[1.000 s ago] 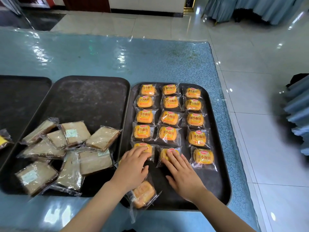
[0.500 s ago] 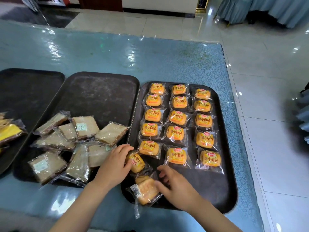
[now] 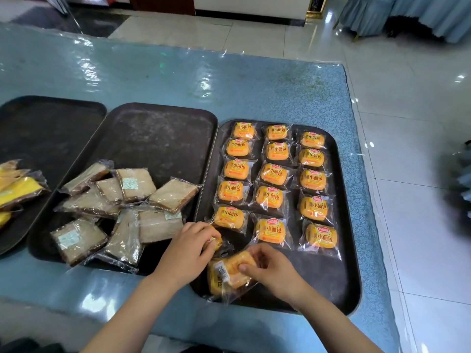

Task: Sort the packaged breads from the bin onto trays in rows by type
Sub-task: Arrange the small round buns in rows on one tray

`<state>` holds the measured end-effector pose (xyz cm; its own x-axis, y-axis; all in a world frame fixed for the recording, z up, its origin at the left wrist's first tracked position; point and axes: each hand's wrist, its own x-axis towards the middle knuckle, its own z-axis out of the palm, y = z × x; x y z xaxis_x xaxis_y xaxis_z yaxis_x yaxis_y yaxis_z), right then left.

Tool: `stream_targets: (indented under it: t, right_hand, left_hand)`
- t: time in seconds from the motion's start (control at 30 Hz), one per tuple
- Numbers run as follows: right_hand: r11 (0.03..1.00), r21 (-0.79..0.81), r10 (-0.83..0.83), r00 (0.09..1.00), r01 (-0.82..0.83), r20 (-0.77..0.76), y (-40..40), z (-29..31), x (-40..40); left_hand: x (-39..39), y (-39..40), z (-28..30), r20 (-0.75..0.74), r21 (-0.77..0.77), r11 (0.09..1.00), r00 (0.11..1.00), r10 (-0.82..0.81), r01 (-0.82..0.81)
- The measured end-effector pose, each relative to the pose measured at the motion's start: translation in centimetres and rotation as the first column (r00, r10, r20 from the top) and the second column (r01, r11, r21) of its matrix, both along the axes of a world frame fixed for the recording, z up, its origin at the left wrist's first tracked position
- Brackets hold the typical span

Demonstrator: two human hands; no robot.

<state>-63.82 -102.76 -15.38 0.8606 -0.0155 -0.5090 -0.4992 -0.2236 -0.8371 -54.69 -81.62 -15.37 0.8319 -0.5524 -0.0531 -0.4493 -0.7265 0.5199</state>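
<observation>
Blue table (image 3: 254, 93) | right tray (image 3: 346, 276): packs marked 小面包 (image 3: 270, 196) | my left hand (image 3: 190, 253) grips one bun (image 3: 214, 244) | my right hand (image 3: 270, 268) pinches another pack (image 3: 226, 276)

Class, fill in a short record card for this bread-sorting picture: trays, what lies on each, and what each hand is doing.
right tray: orange bun packs in three columns
middle tray: brown sliced-bread packs, loosely heaped
left tray: yellow packs at its near edge
left hand: grip on one orange pack
right hand: pinches an upturned bun pack
</observation>
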Motion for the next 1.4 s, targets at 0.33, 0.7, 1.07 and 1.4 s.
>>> stream_targets:
  t: [0.33, 0.7, 1.07, 1.4]
  right_hand:
    - [0.962, -0.021, -0.241, 0.88, 0.273, 0.41, -3.0, 4.2, 0.2]
    - [0.877, -0.337, 0.057, 0.621, 0.343, 0.782, -4.6, 3.7, -3.3]
    - [0.901, 0.054, -0.419, 0.831, 0.43, 0.366, -5.2, 2.1, -6.2]
    - [0.948, 0.155, -0.288, 0.956, 0.277, 0.054, -7.0, 4.1, -5.1]
  left_hand:
    - [-1.6, -4.5, 3.8, -0.559, -0.335, 0.907, 0.828, 0.026, -0.255]
    - [-1.4, -7.7, 5.5, -0.92, -0.358, 0.726, 0.355, -0.166, -0.587]
    - [-2.5, -9.8, 4.4, -0.647, -0.461, 0.845, 0.755, -0.11, -0.272]
    - [-2.0, -10.1, 4.6, -0.459, -0.371, 0.906, 0.808, -0.368, 0.202]
